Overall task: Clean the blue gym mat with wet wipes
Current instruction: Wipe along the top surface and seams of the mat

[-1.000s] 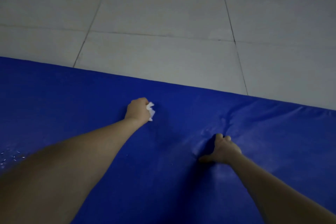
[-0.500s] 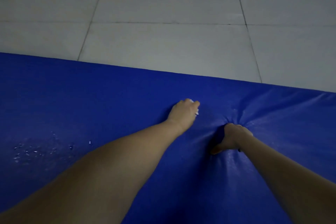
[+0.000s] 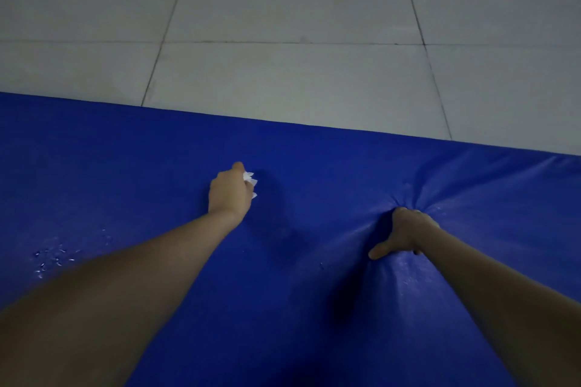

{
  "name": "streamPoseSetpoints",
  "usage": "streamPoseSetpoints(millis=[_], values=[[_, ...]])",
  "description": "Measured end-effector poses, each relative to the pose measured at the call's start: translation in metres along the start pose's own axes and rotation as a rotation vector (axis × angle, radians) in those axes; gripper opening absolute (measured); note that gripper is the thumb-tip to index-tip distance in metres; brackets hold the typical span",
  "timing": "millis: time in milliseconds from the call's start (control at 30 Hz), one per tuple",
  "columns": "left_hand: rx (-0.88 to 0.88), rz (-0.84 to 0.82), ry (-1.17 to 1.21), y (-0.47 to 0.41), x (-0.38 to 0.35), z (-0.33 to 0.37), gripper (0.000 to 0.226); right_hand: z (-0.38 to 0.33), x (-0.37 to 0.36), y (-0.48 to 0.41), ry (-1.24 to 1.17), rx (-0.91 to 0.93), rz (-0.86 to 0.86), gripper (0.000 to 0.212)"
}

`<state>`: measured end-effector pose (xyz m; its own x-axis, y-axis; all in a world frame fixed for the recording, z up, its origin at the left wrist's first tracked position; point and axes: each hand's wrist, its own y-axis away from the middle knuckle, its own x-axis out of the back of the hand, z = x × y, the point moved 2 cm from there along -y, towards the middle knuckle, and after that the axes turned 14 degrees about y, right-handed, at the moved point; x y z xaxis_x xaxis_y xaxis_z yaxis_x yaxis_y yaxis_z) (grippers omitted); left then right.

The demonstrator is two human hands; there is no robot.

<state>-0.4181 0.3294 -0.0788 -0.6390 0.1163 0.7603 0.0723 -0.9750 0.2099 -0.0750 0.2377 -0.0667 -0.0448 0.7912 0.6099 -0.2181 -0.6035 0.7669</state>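
Note:
The blue gym mat (image 3: 314, 308) fills the lower half of the view. My left hand (image 3: 229, 195) rests on it near the middle and grips a crumpled white wet wipe (image 3: 250, 179), whose edges stick out past the fingers. My right hand (image 3: 402, 234) presses down into the mat at the right. Its fingers are curled under and its thumb is spread, and creases radiate from the dent it makes.
Pale grey floor tiles (image 3: 298, 72) lie beyond the mat's far edge (image 3: 314, 125). Small water droplets (image 3: 52, 258) glisten on the mat at the lower left, beside my left forearm.
My left hand with the wipe swept right across the mat, then back left and slightly farther away. My right hand stayed pressed into the mat.

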Motion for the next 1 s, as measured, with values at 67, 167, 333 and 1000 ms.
streamPoseSetpoints(millis=[67, 167, 333, 1000], values=[[-0.053, -0.035, 0.035, 0.008, -0.016, 0.019, 0.012, 0.0, 0.0, 0.0, 0.0, 0.001, 0.0, 0.099], [-0.123, -0.171, 0.063, 0.024, -0.051, 0.058, 0.004, -0.001, 0.0, -0.001, 0.006, 0.009, 0.006, 0.098], [-0.403, -0.384, -0.014, 0.078, -0.116, 0.121, 0.017, -0.004, 0.004, -0.002, 0.085, 0.032, 0.031, 0.088], [0.116, 0.022, -0.147, -0.009, 0.01, -0.016, 0.02, 0.001, 0.001, -0.004, 0.033, 0.024, 0.016, 0.094]])
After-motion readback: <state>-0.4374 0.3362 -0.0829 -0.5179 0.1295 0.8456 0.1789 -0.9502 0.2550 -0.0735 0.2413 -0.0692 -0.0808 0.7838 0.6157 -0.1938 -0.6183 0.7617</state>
